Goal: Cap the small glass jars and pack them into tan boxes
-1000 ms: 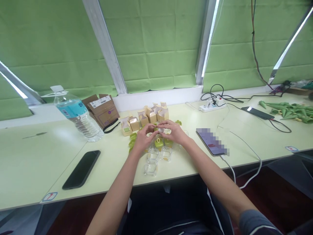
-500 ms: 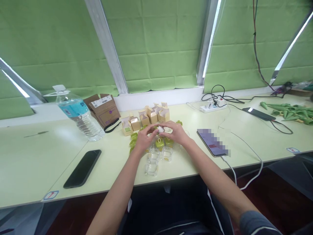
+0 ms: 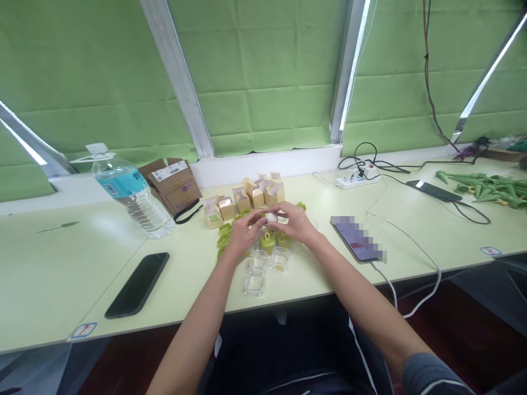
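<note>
My left hand (image 3: 242,233) and my right hand (image 3: 295,221) meet above the middle of the desk, fingers pinched on a small white object (image 3: 270,217) held between them. Just below the hands lie green lids (image 3: 268,240) and several small clear square containers (image 3: 255,281). Behind the hands stands a row of small tan cardboard boxes (image 3: 242,198), some with open flaps.
A large water bottle (image 3: 132,193) and opened brown cartons (image 3: 173,184) stand at the left. A black phone (image 3: 137,284) lies near the front edge. A phone on a white cable (image 3: 356,239), a power strip (image 3: 357,176), another phone (image 3: 433,190) and green cones (image 3: 489,186) are at the right.
Both hands stay together on the small white object, with only slight finger shifts. The view wobbled a little.
</note>
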Available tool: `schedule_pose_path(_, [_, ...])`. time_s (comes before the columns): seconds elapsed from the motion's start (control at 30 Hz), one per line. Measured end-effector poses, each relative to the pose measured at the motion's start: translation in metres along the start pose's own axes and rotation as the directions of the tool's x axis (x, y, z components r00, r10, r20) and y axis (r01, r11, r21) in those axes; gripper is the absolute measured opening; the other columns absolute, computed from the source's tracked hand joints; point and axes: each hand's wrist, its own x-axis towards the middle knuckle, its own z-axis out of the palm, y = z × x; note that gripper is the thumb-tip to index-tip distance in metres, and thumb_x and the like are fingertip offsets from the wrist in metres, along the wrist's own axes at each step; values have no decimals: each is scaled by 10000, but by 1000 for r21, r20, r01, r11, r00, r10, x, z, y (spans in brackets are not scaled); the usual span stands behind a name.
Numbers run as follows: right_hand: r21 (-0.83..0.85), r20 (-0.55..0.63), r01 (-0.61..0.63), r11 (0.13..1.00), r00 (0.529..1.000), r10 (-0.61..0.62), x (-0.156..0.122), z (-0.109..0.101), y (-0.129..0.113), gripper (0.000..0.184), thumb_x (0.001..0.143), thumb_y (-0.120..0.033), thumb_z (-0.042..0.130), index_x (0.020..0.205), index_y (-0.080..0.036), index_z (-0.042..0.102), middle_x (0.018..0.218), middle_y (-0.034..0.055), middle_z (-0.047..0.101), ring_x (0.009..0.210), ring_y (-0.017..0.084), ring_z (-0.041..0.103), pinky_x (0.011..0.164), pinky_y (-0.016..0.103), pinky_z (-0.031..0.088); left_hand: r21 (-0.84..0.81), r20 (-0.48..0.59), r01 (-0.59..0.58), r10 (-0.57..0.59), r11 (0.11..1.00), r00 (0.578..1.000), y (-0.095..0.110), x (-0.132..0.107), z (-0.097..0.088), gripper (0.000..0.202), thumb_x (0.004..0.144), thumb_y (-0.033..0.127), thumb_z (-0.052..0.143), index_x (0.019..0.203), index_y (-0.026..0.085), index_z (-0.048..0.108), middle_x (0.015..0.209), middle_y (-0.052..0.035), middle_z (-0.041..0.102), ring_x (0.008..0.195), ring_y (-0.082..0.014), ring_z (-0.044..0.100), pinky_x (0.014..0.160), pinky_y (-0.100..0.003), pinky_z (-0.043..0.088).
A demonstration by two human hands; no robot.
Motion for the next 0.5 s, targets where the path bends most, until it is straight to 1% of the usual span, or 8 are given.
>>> schedule_pose_path(0.13, [16, -12, -20, 1000, 1000, 20, 0, 0, -3, 277, 858, -434, 729, 1036, -229, 672, 1048, 65, 699, 1001, 205, 686, 858, 380, 658, 21, -3, 18, -18, 1000, 1000, -3, 0, 0, 355, 913, 470, 638, 1179, 251, 725, 1061, -38, 786, 909, -224, 743, 841, -350, 579])
schedule_pose_path(0.3, [56, -1, -7, 998, 1000, 7, 0, -1, 0, 247, 833, -402, 753, 973, -220, 661, 1057, 74, 707, 1040, 211, 692, 870, 371, 652, 51, 6, 14, -14, 999, 1000, -3, -1, -1, 376, 913, 461, 647, 1221, 258, 723, 1173, -53, 762, 977, -238, 737, 867, -370, 581])
schedule_pose_path(0.4, [61, 16, 12, 998, 1000, -13, 0, -2, 2, 221, 837, -375, 750, 964, -218, 662, 1078, 77, 713, 1054, 206, 692, 881, 366, 645, 79, 17, -13, 12, 997, 1000, -3, -2, -1, 387, 917, 452, 644, 1243, 256, 716, 1200, -58, 753, 995, -241, 733, 864, -374, 585])
schedule_pose_path(0.5, [48, 29, 25, 999, 999, -26, 0, -4, 2, 209, 836, -364, 752, 956, -217, 665, 1073, 80, 718, 1042, 208, 699, 882, 374, 639, 144, 28, -62, 59, 988, 998, -3, -2, -1, 386, 924, 421, 638, 1266, 255, 703, 1188, -54, 756, 968, -231, 731, 875, -379, 580])
